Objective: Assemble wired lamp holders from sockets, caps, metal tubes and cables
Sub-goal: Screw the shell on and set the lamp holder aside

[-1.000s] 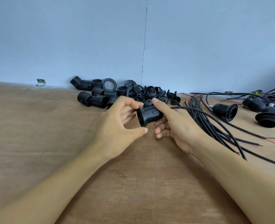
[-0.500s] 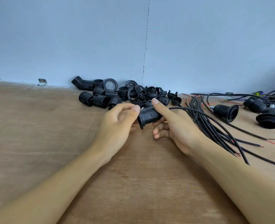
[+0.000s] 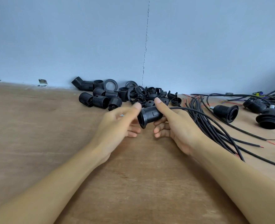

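1. Head view, centre: a black plastic socket (image 3: 149, 116) is held just above the table (image 3: 133, 183). It is a cylinder with fine ribbed threading, a flared flange at its open end and a small rectangular tab on its side. Any marking on it is too small to read.
2. Its long axis runs from 8 o'clock to 2 o'clock, with the flanged open end pointing to 8 o'clock, towards the left hand (image 3: 117, 126).
3. The right hand (image 3: 178, 126) grasps the socket's rear half, thumb laid along the top and fingers (image 3: 159, 135) curled underneath.
4. The left hand is blurred. Its thumb tip sits at the flange and its fingers curve loosely below it; I cannot tell whether they grip.
5. A thin black cable (image 3: 203, 115) arcs from behind the right hand towards 4 o'clock.
6. At 12 o'clock, against the pale blue wall (image 3: 85, 46), lies a pile of black parts (image 3: 101, 99): ribbed threaded sleeves, flat rings and domed caps.
7. At 3 o'clock is a loose bundle of cables (image 3: 227, 138), black-sheathed with red strands at the tips.
8. At 2 o'clock two assembled lamp holders (image 3: 225, 111) lie on their sides.
9. The table is matt brown plywood with visible grain.
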The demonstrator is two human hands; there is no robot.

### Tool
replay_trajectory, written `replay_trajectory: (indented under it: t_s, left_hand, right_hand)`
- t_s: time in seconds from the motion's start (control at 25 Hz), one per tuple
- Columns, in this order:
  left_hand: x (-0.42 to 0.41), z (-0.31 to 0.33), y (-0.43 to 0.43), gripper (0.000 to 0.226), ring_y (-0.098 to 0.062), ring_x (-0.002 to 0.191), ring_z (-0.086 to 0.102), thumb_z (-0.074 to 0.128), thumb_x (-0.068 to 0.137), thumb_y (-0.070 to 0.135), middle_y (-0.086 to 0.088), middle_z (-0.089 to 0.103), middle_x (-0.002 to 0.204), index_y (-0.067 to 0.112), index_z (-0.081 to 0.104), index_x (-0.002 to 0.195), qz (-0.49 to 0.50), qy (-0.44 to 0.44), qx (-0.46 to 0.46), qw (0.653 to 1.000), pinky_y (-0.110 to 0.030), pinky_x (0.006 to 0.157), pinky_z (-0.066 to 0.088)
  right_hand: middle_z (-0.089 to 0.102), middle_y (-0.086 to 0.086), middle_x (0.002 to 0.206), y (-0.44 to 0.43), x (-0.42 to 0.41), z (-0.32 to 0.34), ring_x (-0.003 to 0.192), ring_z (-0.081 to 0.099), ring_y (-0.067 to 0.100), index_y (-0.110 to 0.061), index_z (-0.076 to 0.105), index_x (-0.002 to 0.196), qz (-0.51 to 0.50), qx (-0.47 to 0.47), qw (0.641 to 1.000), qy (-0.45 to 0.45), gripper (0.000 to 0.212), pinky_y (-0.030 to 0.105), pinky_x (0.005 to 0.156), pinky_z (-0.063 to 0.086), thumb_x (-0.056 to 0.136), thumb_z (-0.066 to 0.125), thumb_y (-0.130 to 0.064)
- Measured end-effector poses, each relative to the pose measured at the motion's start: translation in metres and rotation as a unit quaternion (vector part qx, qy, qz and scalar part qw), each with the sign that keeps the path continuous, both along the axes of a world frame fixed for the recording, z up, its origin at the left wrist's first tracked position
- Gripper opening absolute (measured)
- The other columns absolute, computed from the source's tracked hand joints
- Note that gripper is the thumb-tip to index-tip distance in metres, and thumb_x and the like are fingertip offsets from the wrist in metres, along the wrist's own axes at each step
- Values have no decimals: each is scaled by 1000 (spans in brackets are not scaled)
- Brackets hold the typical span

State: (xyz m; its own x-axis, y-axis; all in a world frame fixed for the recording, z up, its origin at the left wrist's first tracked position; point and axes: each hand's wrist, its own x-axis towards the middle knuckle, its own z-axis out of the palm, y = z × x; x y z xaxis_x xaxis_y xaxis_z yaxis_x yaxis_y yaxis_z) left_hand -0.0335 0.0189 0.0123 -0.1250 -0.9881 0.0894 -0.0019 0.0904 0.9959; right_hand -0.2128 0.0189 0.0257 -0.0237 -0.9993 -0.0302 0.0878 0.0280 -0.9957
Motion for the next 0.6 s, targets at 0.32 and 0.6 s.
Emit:
replay_trajectory:
  t_s: [0.32,0.6]
  left_hand:
    - [0,-10,5,62,2,117,64,92,72,14,15,70,123,33,65,124,29,-116,-187,975,-23,98,53]
    - [-1,-18,0,78,0,115,66,93,69,10,15,66,124,30,58,136,24,-112,-182,976,-26,102,53]
  right_hand:
    - [63,9,64,-3,-1,-2,52,63,21,-2,68,86,-16,1,1000,10,56,27,49,53,84,71,-58]
    - [68,4,86,3,5,-3,70,59,14,-4,69,109,36,-71,996,47,36,30,70,53,92,70,-35]
